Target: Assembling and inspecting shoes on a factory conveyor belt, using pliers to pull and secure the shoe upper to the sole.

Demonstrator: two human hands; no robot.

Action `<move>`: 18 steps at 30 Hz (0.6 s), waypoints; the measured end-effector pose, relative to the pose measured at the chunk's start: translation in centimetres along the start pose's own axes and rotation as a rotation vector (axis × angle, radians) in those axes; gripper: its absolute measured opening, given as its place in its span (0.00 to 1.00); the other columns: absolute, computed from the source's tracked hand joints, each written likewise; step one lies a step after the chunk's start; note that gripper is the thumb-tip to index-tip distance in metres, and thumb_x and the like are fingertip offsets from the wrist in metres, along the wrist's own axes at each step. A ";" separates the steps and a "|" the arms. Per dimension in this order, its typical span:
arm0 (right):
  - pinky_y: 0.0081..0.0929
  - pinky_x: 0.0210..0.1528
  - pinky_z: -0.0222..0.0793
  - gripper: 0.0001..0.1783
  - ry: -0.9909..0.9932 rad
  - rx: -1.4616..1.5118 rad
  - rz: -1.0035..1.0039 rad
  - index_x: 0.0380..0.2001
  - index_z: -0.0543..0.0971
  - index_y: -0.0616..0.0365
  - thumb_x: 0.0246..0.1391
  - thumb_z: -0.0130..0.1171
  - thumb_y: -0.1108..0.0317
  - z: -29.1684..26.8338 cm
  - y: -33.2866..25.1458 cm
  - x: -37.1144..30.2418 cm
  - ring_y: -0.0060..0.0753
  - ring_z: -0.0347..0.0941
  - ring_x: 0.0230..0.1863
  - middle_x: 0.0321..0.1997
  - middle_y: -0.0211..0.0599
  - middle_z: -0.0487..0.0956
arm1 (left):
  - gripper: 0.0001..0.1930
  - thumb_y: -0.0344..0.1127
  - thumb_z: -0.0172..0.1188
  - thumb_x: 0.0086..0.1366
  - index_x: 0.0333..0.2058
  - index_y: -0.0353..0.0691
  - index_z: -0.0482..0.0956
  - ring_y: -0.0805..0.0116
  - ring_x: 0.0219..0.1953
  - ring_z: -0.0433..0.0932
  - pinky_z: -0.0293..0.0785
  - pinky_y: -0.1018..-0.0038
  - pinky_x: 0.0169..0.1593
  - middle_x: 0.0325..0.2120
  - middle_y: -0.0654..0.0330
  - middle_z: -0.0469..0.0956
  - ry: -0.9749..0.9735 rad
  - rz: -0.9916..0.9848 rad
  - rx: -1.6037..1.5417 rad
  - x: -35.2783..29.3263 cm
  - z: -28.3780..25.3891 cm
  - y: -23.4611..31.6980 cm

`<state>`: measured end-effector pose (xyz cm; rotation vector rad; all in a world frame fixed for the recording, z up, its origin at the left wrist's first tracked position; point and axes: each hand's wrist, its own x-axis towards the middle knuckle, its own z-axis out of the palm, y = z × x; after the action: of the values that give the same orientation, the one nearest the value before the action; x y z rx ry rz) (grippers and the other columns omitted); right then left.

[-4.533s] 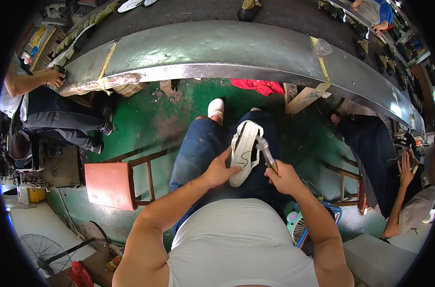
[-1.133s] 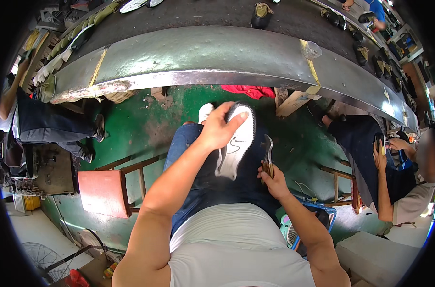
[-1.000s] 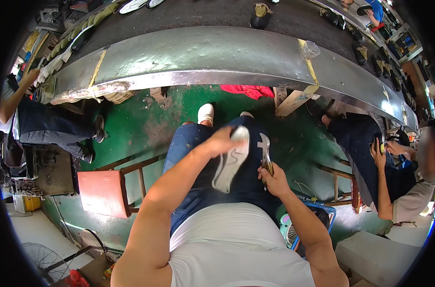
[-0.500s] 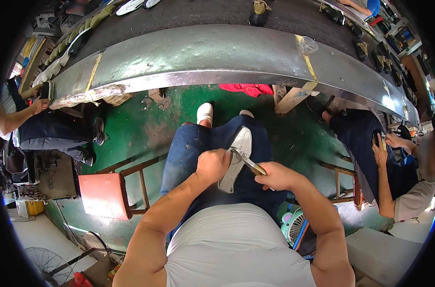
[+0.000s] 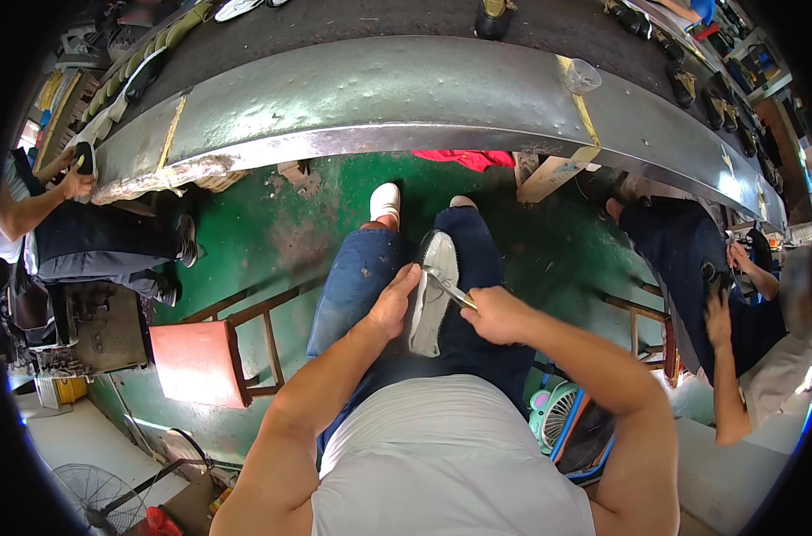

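Note:
A shoe (image 5: 430, 322) with a whitish, dark-edged underside lies sole up across my thighs, toe pointing away from me. My left hand (image 5: 395, 299) grips its left edge, thumb uppermost, the other fingers partly hidden. My right hand (image 5: 500, 315) is closed around the handle of a slim metal hand tool (image 5: 450, 288). The tool's curved metal end reaches over the front part of the shoe's underside. Whether that end touches the surface is hard to tell.
Ahead runs a metal-edged conveyor bench (image 5: 361, 85) with shoes and a clear plastic cup (image 5: 583, 77). A red-topped stool (image 5: 196, 362) stands left, a small green fan (image 5: 549, 415) right. People sit on both sides, a person's hand (image 5: 717, 317) at the right.
My left hand has opened its fist and shifted to the shoe's left edge. My right hand and tool moved slightly left and up; the shoe sits a little more upright in view.

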<state>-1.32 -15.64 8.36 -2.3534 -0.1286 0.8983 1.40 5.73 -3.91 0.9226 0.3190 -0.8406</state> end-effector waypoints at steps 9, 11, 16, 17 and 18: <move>0.36 0.33 0.72 0.15 0.147 0.648 0.163 0.32 0.77 0.64 0.62 0.59 0.60 8.3 2.5 1.2 0.40 0.79 0.28 0.26 0.44 0.81 | 0.36 0.53 0.63 0.66 0.66 0.43 0.62 0.67 0.55 0.74 0.70 0.67 0.59 0.54 0.60 0.75 0.077 0.036 0.103 0.5 1.8 0.9; 0.25 0.29 0.68 0.13 0.029 0.983 0.162 0.31 0.78 0.60 0.64 0.57 0.61 8.1 3.7 1.0 0.25 0.75 0.26 0.24 0.33 0.79 | 0.35 0.51 0.64 0.67 0.66 0.42 0.62 0.68 0.53 0.76 0.72 0.68 0.57 0.52 0.60 0.77 0.095 0.038 0.115 0.5 2.3 1.0; 0.21 0.21 0.70 0.15 -0.429 1.472 0.145 0.46 0.75 0.67 0.65 0.57 0.65 5.5 8.4 0.4 0.28 0.78 0.31 0.36 0.40 0.80 | 0.31 0.45 0.64 0.67 0.63 0.39 0.66 0.68 0.48 0.78 0.74 0.69 0.53 0.48 0.57 0.79 0.098 0.042 0.213 1.1 3.0 0.9; 0.21 0.21 0.70 0.15 -0.434 1.466 0.146 0.46 0.75 0.67 0.65 0.57 0.65 4.7 9.1 0.2 0.28 0.78 0.31 0.36 0.40 0.80 | 0.30 0.45 0.63 0.67 0.62 0.38 0.67 0.67 0.47 0.78 0.74 0.70 0.53 0.47 0.56 0.79 0.101 0.041 0.260 1.2 3.0 1.0; 0.23 0.23 0.74 0.16 -0.442 1.341 0.177 0.46 0.75 0.68 0.64 0.57 0.64 2.8 8.2 -0.5 0.28 0.79 0.32 0.36 0.40 0.80 | 0.30 0.45 0.63 0.67 0.62 0.38 0.67 0.67 0.47 0.78 0.74 0.70 0.53 0.47 0.56 0.79 0.109 0.046 0.252 1.2 3.0 1.0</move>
<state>-4.43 -20.96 2.29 -0.9227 0.3996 1.0786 2.65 3.06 -2.29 1.2092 0.2893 -0.8012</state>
